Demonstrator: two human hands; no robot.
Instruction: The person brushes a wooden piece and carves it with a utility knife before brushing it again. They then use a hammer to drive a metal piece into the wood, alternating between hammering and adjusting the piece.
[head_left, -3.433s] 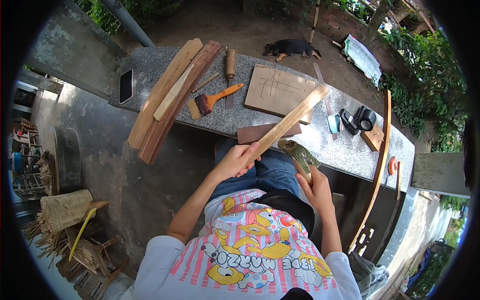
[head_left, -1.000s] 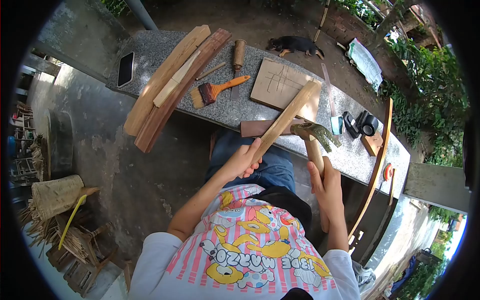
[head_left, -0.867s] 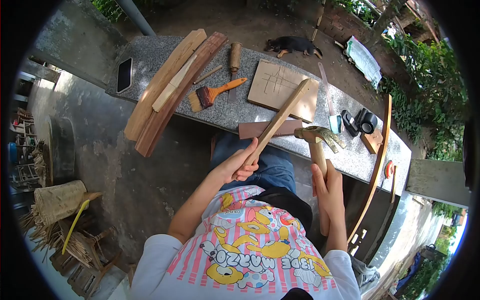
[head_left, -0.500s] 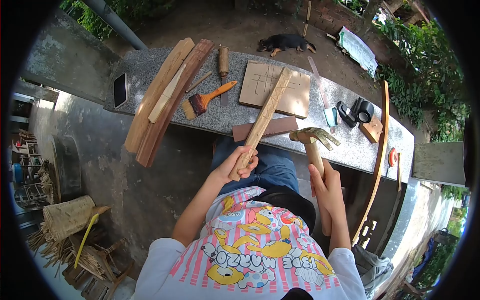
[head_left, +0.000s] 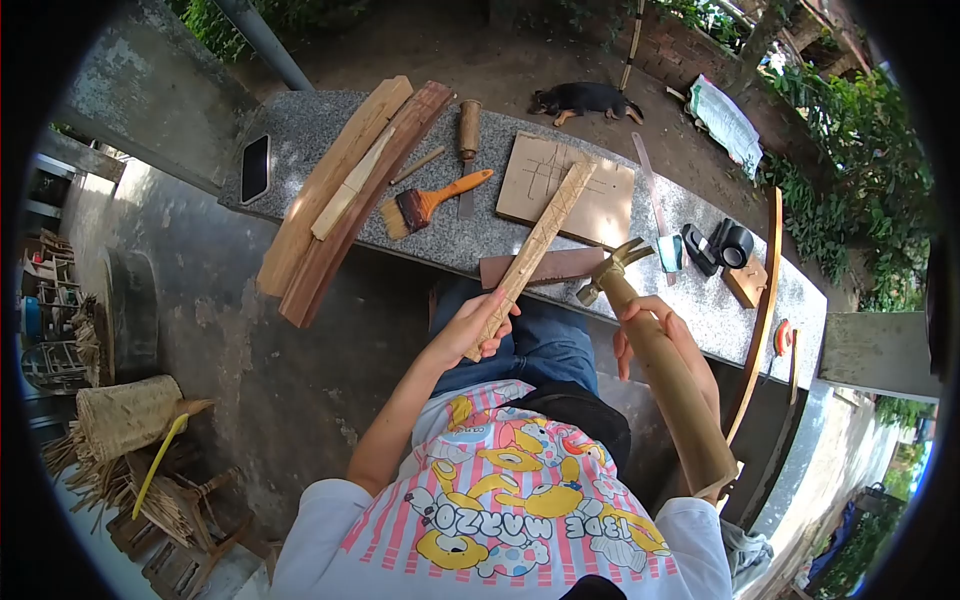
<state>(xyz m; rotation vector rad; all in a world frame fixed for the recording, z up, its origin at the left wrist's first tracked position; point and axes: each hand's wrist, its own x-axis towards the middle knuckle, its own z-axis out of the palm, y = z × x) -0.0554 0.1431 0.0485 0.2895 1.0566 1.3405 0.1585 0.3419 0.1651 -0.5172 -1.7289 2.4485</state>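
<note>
My left hand is closed around the lower end of a light wooden strip with pencil lines across it. The strip slants up and to the right, over a dark brown wooden piece and a board with drawn lines. In my right hand is a claw hammer, its head up near the table edge and its long handle pointing toward me. The fingers wrap loosely over the handle below the head.
On the stone table lie long wooden pieces, a paintbrush, a wooden-handled chisel, a phone, a ruler, a black tool and a curved wooden strip. A dog rests beyond.
The hammer has turned in my right hand, so its handle now tilts toward the lower right and its claw points up. My left hand keeps hold of the strip. The view has shifted slightly.
</note>
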